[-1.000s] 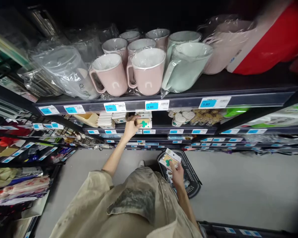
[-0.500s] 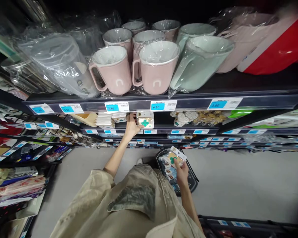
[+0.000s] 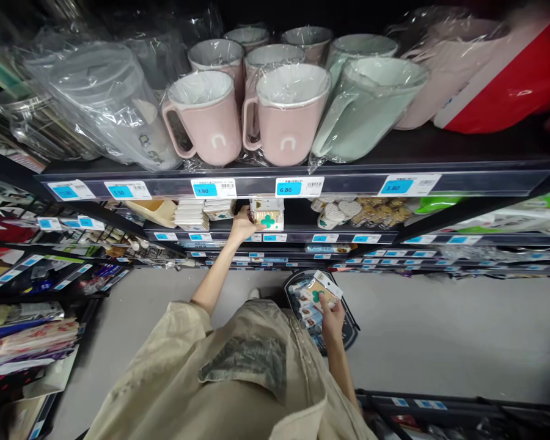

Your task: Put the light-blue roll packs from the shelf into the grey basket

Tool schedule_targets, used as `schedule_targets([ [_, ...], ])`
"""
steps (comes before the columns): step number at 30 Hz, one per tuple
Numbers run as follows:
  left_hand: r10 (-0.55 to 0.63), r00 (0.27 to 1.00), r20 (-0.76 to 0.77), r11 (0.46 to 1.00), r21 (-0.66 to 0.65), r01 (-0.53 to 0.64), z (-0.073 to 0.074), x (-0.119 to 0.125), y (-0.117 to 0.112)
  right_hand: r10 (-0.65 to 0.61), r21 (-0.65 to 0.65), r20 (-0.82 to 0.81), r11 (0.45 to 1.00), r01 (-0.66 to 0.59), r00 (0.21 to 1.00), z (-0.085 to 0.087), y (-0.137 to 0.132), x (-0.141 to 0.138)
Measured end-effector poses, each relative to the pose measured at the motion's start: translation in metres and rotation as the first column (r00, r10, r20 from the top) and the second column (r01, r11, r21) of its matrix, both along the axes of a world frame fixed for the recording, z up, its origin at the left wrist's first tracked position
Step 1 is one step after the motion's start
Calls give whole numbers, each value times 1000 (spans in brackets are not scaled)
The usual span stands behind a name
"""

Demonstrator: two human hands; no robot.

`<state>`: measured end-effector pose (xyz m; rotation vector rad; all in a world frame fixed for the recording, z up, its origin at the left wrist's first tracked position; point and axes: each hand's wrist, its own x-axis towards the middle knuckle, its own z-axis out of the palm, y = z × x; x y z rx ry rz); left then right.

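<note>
My left hand [image 3: 242,224] reaches under the mug shelf to the second shelf and its fingers are closed on a small packet with a green clover print [image 3: 266,218] that stands in a short row of the same packets. My right hand [image 3: 332,316] is lower, near my hip, shut on another clover packet [image 3: 323,291]. It holds that packet over a black shopping basket [image 3: 346,333] on the floor, which has several small packets in it.
The top shelf carries wrapped pink mugs [image 3: 206,119], mint jugs [image 3: 371,104], clear plastic jugs [image 3: 105,101] and a red tub [image 3: 508,79]. Blue price tags [image 3: 299,186] line the shelf edges. Heart-shaped items [image 3: 339,214] lie right of the packets. More stocked shelves [image 3: 36,275] stand at left. Grey floor [image 3: 440,330] lies below.
My right hand has lifted its clover packet slightly and moved right over the basket. My left hand stays on the shelf packet. The view has shifted a little closer to the shelf.
</note>
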<state>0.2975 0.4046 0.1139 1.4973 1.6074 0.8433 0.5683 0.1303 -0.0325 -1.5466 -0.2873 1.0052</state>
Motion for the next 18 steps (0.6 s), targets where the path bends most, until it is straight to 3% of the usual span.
schedule_targets([
  [6,-114,992,49,993,-4,115,-3,0,3,-18,28,33,999,18,999,-1,-5,6],
  [10,-98,994,-51,994,44,100,3,1,9,21,41,109,999,-26,994,5,-8,8],
  [14,-15,977,-213,987,155,49,7,-2,27,144,48,138,987,-151,980,26,-1,5],
  [18,-4,966,-258,983,178,52,0,-5,37,273,172,163,938,-300,948,59,28,-2],
])
